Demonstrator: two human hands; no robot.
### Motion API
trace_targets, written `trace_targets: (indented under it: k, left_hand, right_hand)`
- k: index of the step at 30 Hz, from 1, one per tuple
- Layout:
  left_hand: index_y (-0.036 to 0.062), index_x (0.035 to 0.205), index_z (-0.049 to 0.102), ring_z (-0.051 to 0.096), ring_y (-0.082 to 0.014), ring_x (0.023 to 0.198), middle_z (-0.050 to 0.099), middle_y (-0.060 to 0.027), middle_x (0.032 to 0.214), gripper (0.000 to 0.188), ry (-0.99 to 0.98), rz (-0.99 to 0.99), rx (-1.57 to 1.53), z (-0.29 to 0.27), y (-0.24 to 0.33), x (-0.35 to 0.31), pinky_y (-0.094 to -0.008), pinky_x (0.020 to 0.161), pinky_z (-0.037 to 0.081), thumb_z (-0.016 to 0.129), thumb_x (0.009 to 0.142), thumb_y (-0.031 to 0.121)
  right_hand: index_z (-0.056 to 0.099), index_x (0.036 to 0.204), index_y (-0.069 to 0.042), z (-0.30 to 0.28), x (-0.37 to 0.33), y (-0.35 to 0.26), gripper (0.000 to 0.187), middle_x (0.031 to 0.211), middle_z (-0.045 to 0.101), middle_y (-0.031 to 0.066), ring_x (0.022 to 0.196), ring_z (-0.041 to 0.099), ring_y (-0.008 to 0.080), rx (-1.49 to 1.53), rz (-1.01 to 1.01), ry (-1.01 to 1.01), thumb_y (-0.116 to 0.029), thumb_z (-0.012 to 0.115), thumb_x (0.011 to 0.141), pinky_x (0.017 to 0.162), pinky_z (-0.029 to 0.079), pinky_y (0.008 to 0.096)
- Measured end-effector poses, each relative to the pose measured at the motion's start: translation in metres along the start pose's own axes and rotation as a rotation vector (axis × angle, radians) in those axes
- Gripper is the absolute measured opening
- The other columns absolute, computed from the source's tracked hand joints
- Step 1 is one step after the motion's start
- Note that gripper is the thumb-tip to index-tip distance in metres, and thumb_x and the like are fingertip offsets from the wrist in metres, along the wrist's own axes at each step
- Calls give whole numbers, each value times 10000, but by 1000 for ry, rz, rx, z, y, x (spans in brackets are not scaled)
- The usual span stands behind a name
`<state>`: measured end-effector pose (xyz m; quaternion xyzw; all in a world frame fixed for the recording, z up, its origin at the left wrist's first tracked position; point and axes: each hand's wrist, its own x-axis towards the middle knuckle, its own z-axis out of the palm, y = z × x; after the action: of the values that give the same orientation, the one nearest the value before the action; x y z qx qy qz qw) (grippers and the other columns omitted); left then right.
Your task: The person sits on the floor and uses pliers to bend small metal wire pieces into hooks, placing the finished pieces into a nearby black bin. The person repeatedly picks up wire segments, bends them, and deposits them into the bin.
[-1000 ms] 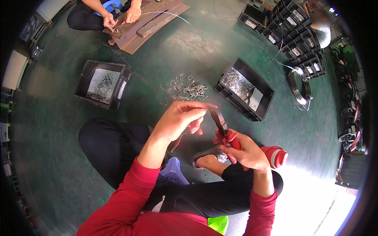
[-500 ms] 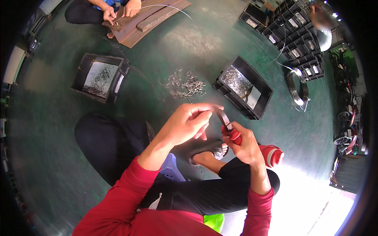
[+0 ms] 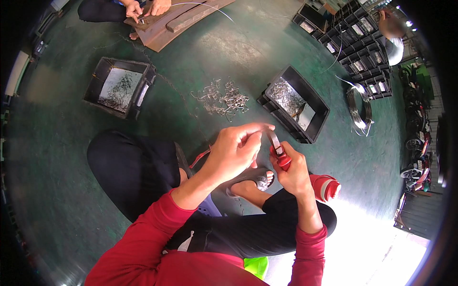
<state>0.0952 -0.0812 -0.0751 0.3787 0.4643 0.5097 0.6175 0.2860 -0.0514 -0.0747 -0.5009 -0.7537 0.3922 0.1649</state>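
My right hand (image 3: 292,171) is closed round the red handles of a pair of pliers (image 3: 278,148), their dark metal jaws pointing up and away from me. Close to the jaw tips, my left hand (image 3: 237,148) is closed in a pinch, its index finger reaching to the metal. Whatever lies between its fingers is too small or hidden to make out. Beyond both hands, a loose pile of small bent wire hooks (image 3: 232,99) lies on the green floor. To its right a black crate (image 3: 318,125) contains more small metal pieces.
Another black crate (image 3: 90,97) with dark wire pieces stands at left. At far right are a wire coil (image 3: 350,107) and stacked black crates (image 3: 355,47). A red container (image 3: 326,188) sits by my knee. Another person's hands (image 3: 156,6) work over a rusty metal plate (image 3: 157,42).
My left hand has shifted slightly right and stays by the plier jaws. The pliers have turned a little more upright. A red strip or handle now shows beside my left wrist.
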Motion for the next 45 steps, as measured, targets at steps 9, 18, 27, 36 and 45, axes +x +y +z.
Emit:
trace_targets:
  k: [9,18,27,36,45]
  left_hand:
    - [-29,1208,613,378,-10,471,392,60,548,297,64,46,57,5,-4,-2,-225,476,459,431,1001,82]
    - [29,1201,631,631,-66,758,668,-31,790,265,81,201,167,-7,-5,16,-239,695,495,474,1013,130]
    - [13,1035,608,694,-261,981,690,-159,1032,217,304,143,-306,-23,-11,27,-376,848,568,607,966,219]
    - [23,1053,676,669,-162,966,702,-98,1023,146,219,240,-357,-13,-13,22,-304,850,541,619,952,113]
    - [3,1194,624,663,-207,1022,695,-127,1073,256,166,334,-177,-18,-12,25,-346,894,536,582,966,113]
  right_hand:
    - [561,954,-6,7,2,7,156,736,574,166,651,530,334,-43,-35,50,-6,659,833,668,471,350]
    - [562,1159,2,-10,9,0,280,981,670,85,750,612,164,119,0,-107,-9,625,887,740,493,307]
    - [395,1353,80,-7,2,-14,504,1204,610,195,1130,601,287,1040,329,-588,-118,602,938,938,492,392]
    - [387,1370,77,4,3,-24,523,1240,584,246,1155,592,341,1312,354,-753,-134,601,942,960,490,491]
    - [544,1157,47,-1,-2,-22,298,981,624,99,924,630,195,887,334,-500,-150,616,945,833,510,339]
